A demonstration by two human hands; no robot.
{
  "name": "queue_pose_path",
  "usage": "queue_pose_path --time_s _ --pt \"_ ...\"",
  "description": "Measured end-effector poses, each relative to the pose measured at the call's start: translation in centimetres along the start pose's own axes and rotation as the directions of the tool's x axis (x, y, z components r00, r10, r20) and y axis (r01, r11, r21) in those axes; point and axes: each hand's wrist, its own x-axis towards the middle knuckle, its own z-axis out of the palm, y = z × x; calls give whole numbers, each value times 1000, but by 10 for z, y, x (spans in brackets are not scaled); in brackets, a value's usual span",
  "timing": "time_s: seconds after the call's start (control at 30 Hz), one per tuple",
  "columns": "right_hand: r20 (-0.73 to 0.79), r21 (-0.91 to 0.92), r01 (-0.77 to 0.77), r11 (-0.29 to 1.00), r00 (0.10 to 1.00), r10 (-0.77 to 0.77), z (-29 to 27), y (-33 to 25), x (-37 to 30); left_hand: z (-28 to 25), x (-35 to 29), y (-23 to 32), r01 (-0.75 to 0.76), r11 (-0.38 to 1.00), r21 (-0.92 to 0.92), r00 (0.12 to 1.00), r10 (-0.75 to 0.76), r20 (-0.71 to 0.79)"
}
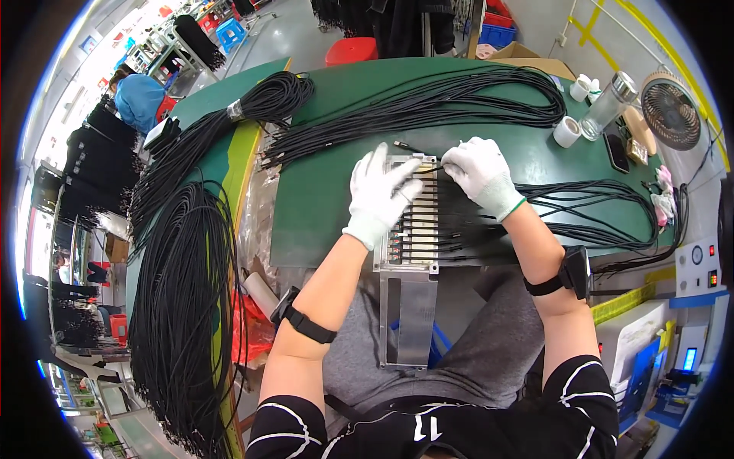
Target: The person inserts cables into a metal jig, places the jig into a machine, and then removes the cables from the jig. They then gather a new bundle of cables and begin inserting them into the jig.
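Head view: silvery, rectangular, many-slotted fixture (420, 232)

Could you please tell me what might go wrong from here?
The right hand seems to pinch a black cable, which could slip from its grip. The left hand, over the metal fixture, may block the view of part of it. The looped cables beside the right forearm could snag and tug.

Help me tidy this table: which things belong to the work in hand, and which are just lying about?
Seemingly in the work:
left hand, spread over the metal frame
right hand, pinching a black cable
cable bundles, probably

Probably just lying about:
fan
clear bottle
phone
white rolls
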Motion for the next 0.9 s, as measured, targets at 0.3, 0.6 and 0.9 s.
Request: queue_pose_path --time_s 0.3,0.6,0.9 --pt "-26 175 -91 980 995 97 1 -8 0 15 -6 -28 493 592 -637 865 -412 286" --pt "-67 -7 -88 996 994 88 4 4 5 -9 8 7 -6 999 37 956 -5 292" --pt "2 -68 -40 997 999 40 23 32 5 11 -3 -13 146 986 -80 988 -140 66"
